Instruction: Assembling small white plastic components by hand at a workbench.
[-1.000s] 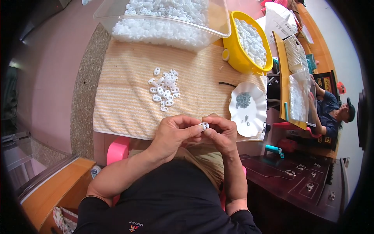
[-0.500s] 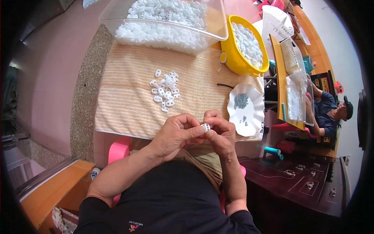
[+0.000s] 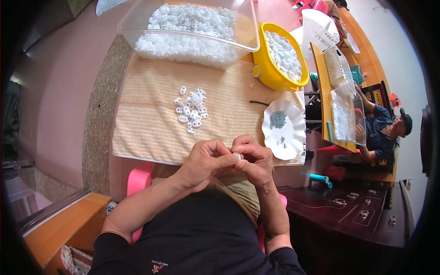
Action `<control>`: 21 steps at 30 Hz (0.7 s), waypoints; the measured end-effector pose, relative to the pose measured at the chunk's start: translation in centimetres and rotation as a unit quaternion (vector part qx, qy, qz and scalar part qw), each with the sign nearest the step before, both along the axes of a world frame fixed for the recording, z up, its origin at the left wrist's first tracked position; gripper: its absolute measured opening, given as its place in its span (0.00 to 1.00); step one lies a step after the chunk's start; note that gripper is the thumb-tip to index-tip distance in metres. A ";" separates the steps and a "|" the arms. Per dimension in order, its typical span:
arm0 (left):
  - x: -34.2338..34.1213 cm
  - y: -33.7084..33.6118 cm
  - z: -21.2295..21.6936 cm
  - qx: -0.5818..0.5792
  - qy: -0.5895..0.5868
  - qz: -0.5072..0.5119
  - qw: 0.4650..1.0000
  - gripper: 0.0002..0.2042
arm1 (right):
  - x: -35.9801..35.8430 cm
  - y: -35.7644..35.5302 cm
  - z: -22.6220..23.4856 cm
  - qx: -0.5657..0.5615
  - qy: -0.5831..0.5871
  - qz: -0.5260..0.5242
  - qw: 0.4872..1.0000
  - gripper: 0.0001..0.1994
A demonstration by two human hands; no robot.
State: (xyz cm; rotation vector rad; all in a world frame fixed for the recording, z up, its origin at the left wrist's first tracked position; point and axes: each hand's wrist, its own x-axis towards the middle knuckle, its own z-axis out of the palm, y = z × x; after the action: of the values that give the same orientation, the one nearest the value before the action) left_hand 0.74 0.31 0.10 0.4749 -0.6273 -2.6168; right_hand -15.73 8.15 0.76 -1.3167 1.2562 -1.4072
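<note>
Near the front edge of the towel-covered table, my left hand (image 3: 205, 161) and my right hand (image 3: 255, 161) meet at the fingertips. Pinched between them is a small white plastic piece (image 3: 239, 156), mostly hidden by the thumbs and fingers. Beyond my hands, a loose pile of white two-hole plastic pieces (image 3: 191, 110) lies on the striped towel (image 3: 151, 110). To the right of my right hand rests a white scalloped plate (image 3: 294, 133). It carries a heap of small grey bits (image 3: 277, 119) and a few separate ones nearer me.
A clear bin (image 3: 250, 47) of white pieces stands at the back, beside a yellow tub (image 3: 262, 59) holding more. A thin dark strip (image 3: 259, 101) lies by the plate. On the right, a co-worker (image 3: 382, 130) sits at another table with a clear box (image 3: 341, 114).
The white piece has turned between my fingertips: its holes showed before and now only a sliver shows. My right-hand fingers have closed in over it. The whole view has shifted slightly.
</note>
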 end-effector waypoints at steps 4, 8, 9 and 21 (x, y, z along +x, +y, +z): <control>-0.2 0.2 0.1 0.011 0.012 0.000 1.000 0.04 | -0.2 0.4 0.3 0.014 -0.021 0.015 1.000 0.14; -0.4 0.2 0.3 0.022 0.001 -0.011 1.000 0.05 | -0.4 0.6 1.4 0.073 -0.001 -0.019 0.997 0.08; -0.2 0.1 0.1 0.028 0.011 -0.020 0.999 0.05 | -0.5 0.6 1.6 0.099 -0.003 -0.028 0.995 0.07; -0.3 -0.2 0.1 0.062 0.014 0.015 0.998 0.05 | -10.3 -6.8 8.0 -0.087 0.204 -0.260 0.940 0.09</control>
State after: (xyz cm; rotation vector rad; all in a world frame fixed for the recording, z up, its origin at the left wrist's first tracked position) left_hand 0.42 0.09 0.20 0.4814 -0.4480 -2.6388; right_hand -26.07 1.39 8.80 -1.5175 1.8986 -1.6861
